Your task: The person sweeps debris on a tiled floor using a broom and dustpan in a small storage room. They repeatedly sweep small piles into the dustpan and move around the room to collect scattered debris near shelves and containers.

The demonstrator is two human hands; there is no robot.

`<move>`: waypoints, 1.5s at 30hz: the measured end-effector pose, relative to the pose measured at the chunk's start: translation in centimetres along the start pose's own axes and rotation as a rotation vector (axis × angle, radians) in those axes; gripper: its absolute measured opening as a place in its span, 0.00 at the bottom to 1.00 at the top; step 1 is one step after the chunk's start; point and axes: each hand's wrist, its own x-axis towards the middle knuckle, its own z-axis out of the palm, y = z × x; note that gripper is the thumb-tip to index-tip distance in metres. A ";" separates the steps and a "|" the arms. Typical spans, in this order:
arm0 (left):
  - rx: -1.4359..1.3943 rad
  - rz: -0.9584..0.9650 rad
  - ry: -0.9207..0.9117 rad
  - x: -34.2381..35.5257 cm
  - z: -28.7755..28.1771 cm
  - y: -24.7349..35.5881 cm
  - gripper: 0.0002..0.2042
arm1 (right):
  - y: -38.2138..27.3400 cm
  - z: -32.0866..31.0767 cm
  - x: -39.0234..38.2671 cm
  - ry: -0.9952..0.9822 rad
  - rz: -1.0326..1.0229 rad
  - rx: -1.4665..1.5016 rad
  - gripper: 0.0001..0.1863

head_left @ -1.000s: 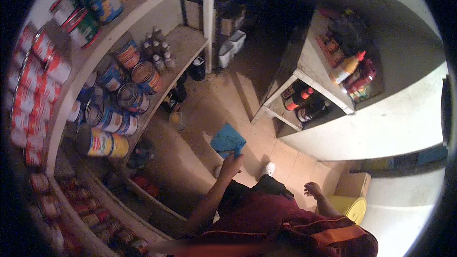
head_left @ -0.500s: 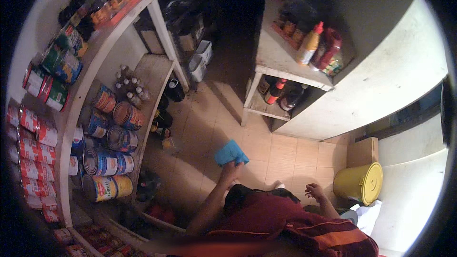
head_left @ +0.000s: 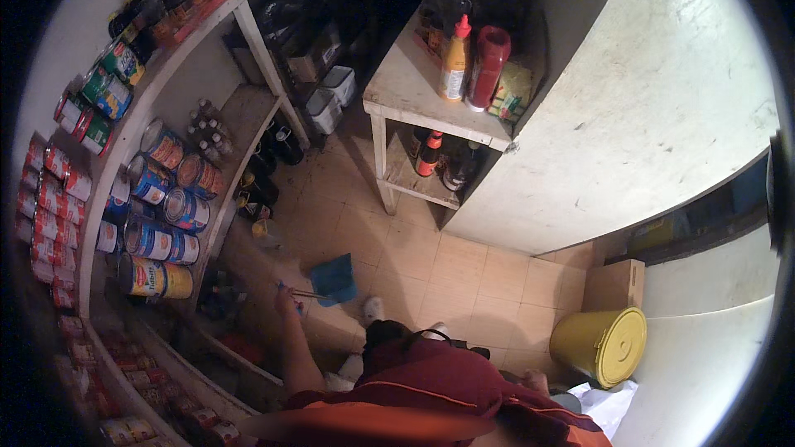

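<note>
Pretty cramped storeroom, with a tan tiled floor (head_left: 464, 269) running up the middle. Biggest thing on it is the pale shelving (head_left: 255, 108) curving down the left side, then a grubby whitish two-tier stand (head_left: 406, 91) up ahead. Yellow lidded bucket (head_left: 590, 348) sits over on the right, with a cardboard box (head_left: 613, 283) just behind it. Next size down, the blue dustpan (head_left: 334, 278) is out over the tiles, ahead of the feet and a bit left, its thin handle (head_left: 310, 294) pointing left. Left hand (head_left: 287, 300) has its fingers wrapped around the handle's end. Right hand (head_left: 536, 381) is low by the body, near the bucket, too dim to tell if it's curled or spread.
</note>
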 end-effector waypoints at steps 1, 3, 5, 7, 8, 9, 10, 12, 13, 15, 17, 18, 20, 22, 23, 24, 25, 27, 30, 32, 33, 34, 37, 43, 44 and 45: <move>0.012 -0.019 0.075 -0.4 -0.7 -0.6 0.12 | -0.4 -1.2 0.1 0.059 0.131 0.162 0.11; -0.070 0.082 -0.109 -1.6 -1.8 -3.1 0.12 | -2.5 -3.4 1.4 0.118 0.381 0.122 0.08; -0.095 0.022 -0.057 -1.9 -3.0 -5.6 0.08 | -5.0 -4.1 2.4 0.318 0.265 0.564 0.06; -0.027 -0.007 -0.111 -1.4 -4.6 -7.2 0.12 | -7.5 -4.3 3.4 0.420 0.196 0.623 0.08; -0.001 -0.116 -0.110 -0.9 -5.3 -7.7 0.13 | -8.5 -4.1 3.8 0.429 0.158 0.630 0.08; 0.060 -0.058 -0.045 -0.4 -6.1 -8.0 0.13 | -9.2 -3.5 3.7 0.455 0.068 0.627 0.09; 0.113 -0.083 -0.007 0.0 -6.9 -8.2 0.14 | -9.7 -3.1 3.7 0.411 0.132 0.585 0.09; 0.282 -0.103 0.090 0.6 -8.4 -8.4 0.16 | -9.8 -1.9 3.0 0.332 0.169 0.502 0.10; 0.389 -0.108 0.137 0.9 -9.0 -8.5 0.16 | -9.4 -1.4 2.6 0.306 0.218 0.519 0.10; 0.672 -0.090 0.230 1.0 -10.0 -8.9 0.18 | -8.0 -0.5 1.7 0.231 0.369 0.567 0.11; 1.025 -0.011 0.267 1.0 -9.6 -9.2 0.20 | -5.8 -0.1 1.2 0.248 0.335 0.463 0.11; 1.215 0.059 0.244 1.2 -8.7 -9.0 0.20 | -4.5 0.0 1.0 0.278 0.367 0.400 0.11; 1.531 0.271 0.089 1.0 -4.6 -8.5 0.22 | -2.0 -0.4 1.7 0.322 0.302 0.499 0.10; 1.766 0.533 -0.234 0.0 2.5 -7.4 0.24 | 0.9 -1.0 2.5 0.400 0.278 0.499 0.10; 1.889 0.528 -0.448 -1.3 7.1 -7.1 0.24 | 2.4 -1.5 2.5 0.452 0.334 0.411 0.10; 1.898 0.537 -0.576 -3.5 12.4 -7.4 0.26 | 3.9 -1.9 2.5 0.456 0.273 0.494 0.09; 1.936 0.447 -0.717 -6.3 18.1 -7.3 0.28 | 5.2 -3.1 3.1 0.482 0.318 0.473 0.10; 2.273 0.542 -0.827 -15.4 27.4 -9.8 0.32 | 7.4 -5.6 3.2 0.557 0.358 0.540 0.19; 2.102 0.832 -1.172 -32.1 37.0 -15.8 0.27 | 9.0 -10.6 3.3 0.528 0.385 0.682 0.18; 1.792 0.764 -1.713 -41.8 41.7 -20.1 0.23 | 9.5 -15.0 2.5 0.517 0.323 0.645 0.18; 1.578 0.587 -1.998 -45.6 44.0 -21.9 0.21 | 9.3 -17.3 2.4 0.495 0.319 0.632 0.19; 1.627 0.521 -2.045 -48.6 45.2 -23.5 0.21 | 9.1 -19.8 2.6 0.467 0.314 0.620 0.19; 1.559 0.450 -2.151 -54.3 49.2 -26.8 0.18 | 7.7 -28.4 4.7 0.438 0.100 0.589 0.18; 1.447 0.666 -1.392 -50.9 58.8 -27.4 0.19 | 2.7 -48.9 14.9 0.432 -0.167 0.095 0.18; 1.605 0.706 -1.361 -49.2 60.2 -27.8 0.18 | 1.4 -52.3 17.0 0.442 -0.197 -0.023 0.18; 1.785 0.724 -1.314 -47.7 61.7 -28.2 0.19 | 0.1 -55.6 19.0 0.423 -0.242 -0.002 0.18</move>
